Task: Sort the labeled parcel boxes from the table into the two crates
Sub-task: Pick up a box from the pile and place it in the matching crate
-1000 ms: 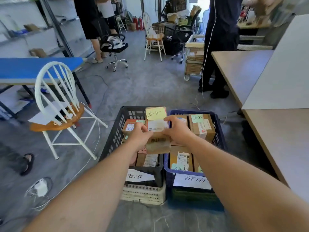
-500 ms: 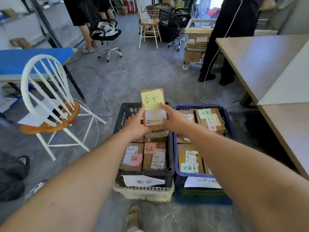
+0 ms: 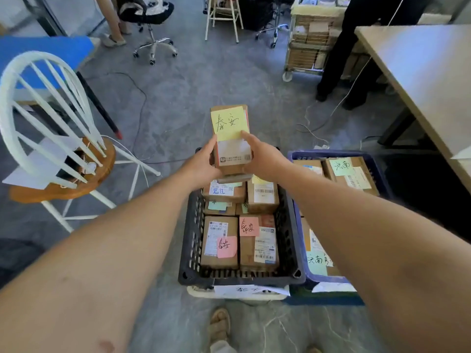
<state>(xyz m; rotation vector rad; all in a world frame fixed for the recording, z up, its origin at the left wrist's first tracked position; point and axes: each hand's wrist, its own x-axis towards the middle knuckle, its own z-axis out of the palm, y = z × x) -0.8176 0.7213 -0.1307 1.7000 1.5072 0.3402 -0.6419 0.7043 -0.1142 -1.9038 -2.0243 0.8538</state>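
Item: parcel box (image 3: pixel 233 151), brown card, one yellow note (image 3: pixel 229 122); clamped between left hand (image 3: pixel 204 164) and right hand (image 3: pixel 262 159), above the black crate's far end. Now raised higher and closer than half a second ago. Below the grip: black crate (image 3: pixel 190 240), about six parcels visible, some overlapped. Right of grip: blue crate (image 3: pixel 377 164), its contents partly hidden by the right forearm.
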